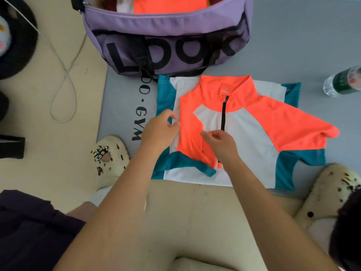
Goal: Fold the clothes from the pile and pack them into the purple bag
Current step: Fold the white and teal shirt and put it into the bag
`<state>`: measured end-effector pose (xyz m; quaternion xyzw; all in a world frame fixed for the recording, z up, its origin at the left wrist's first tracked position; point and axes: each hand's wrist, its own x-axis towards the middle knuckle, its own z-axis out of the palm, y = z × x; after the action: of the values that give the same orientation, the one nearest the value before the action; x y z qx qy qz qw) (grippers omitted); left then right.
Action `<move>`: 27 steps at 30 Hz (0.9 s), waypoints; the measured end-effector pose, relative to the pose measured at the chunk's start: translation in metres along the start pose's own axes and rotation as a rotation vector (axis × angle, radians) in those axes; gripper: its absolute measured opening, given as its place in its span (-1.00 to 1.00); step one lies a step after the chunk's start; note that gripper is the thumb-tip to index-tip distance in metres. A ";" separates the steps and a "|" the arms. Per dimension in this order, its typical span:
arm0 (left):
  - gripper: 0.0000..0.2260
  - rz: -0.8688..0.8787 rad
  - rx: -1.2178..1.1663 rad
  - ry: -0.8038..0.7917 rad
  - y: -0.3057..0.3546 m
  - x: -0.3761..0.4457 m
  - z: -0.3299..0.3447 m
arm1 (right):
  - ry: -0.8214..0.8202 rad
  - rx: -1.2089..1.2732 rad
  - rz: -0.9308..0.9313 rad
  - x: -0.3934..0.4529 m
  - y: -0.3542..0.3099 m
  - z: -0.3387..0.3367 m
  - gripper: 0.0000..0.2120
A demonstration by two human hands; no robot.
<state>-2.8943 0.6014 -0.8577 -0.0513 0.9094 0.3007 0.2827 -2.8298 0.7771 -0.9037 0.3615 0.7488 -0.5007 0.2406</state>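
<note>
An orange, white and teal zip-neck shirt (248, 132) lies face up on a grey mat (121, 106), its collar toward the purple bag (166, 22). One orange sleeve is folded across the chest; the other lies spread out to the right. My left hand (160, 130) sits at the shirt's folded left edge, fingers loosely curled, thumb touching the orange cloth. My right hand (219, 140) pinches the folded-over sleeve beside the black zipper. The bag stands open just beyond the shirt, with a folded orange garment (170, 4) inside.
A water bottle (343, 81) lies on the mat at the right. A grey cable (64, 75) loops over the beige floor at the left, near a black round object (17, 36). My cream clogs (111, 157) (330, 192) flank the shirt's near edge.
</note>
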 end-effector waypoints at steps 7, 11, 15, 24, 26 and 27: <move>-0.51 0.332 0.375 -0.226 0.005 0.040 0.018 | -0.104 -0.303 -0.007 0.002 0.006 -0.009 -0.83; -0.69 0.335 0.515 -0.084 0.003 0.060 0.020 | -0.067 -0.172 -0.067 0.001 0.012 -0.024 -0.72; -0.89 0.285 0.402 0.064 -0.008 0.065 0.008 | 0.054 0.160 -0.088 0.003 0.014 -0.035 -0.76; -0.60 -0.119 0.233 0.038 -0.016 0.028 0.023 | 0.097 -0.045 -0.139 0.028 0.006 -0.028 -0.91; -0.62 -0.137 0.262 -0.019 -0.024 0.015 0.036 | 0.112 -0.020 -0.148 0.029 0.005 -0.026 -0.92; -0.69 -0.138 0.241 -0.001 -0.030 0.010 0.041 | 0.118 -0.012 -0.143 0.028 0.005 -0.024 -0.89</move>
<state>-2.8754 0.6015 -0.9054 -0.0794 0.9331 0.1692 0.3074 -2.8435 0.8088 -0.9172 0.3345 0.7887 -0.4897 0.1621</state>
